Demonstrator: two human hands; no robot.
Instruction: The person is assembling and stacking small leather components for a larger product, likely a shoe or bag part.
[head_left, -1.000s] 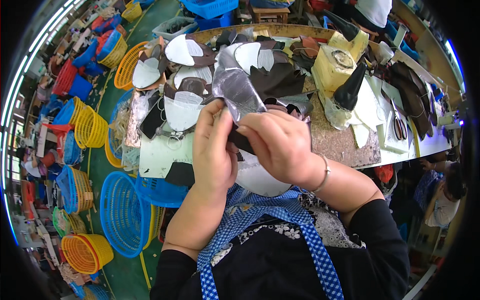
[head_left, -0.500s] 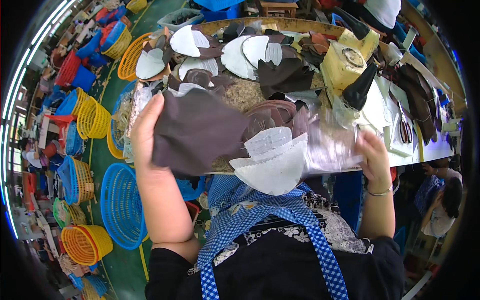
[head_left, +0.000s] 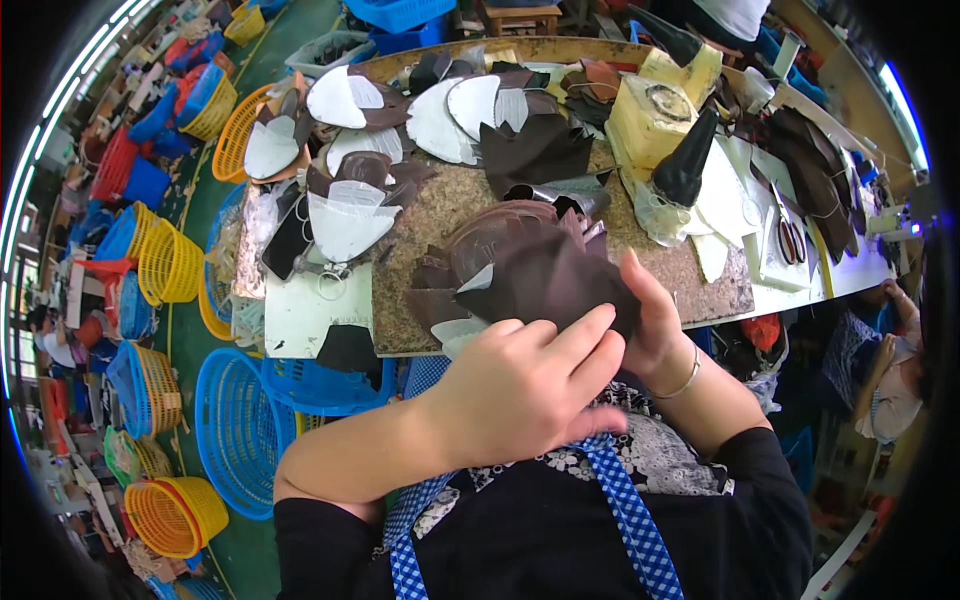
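Note:
A dark brown leather piece [head_left: 560,275] is bunched above the table's front edge. My right hand [head_left: 655,325], with a bangle at the wrist, grips its right side, thumb up and other fingers partly hidden behind it. Across the front comes my left hand [head_left: 520,385], its fingertips against the leather's lower right part and its thumb apart. Beneath and behind the piece lie stacked brown shoe-upper parts [head_left: 500,235]. A white lining piece [head_left: 458,333] peeks out beside my left knuckles, mostly covered.
White-lined leather parts [head_left: 350,218] lie along the table's [head_left: 410,210] left and back. A phone [head_left: 287,238] rests at the left edge. At right are a yellowish block [head_left: 640,125], a black shoe-last-like form [head_left: 688,160] and scissors [head_left: 788,230]. Blue baskets [head_left: 240,430] stand left on the floor.
My left hand has swung from the left side to the middle. The brown leather has come with it and is now in my right hand. The blurred clear sheet by my right hand is gone from there.

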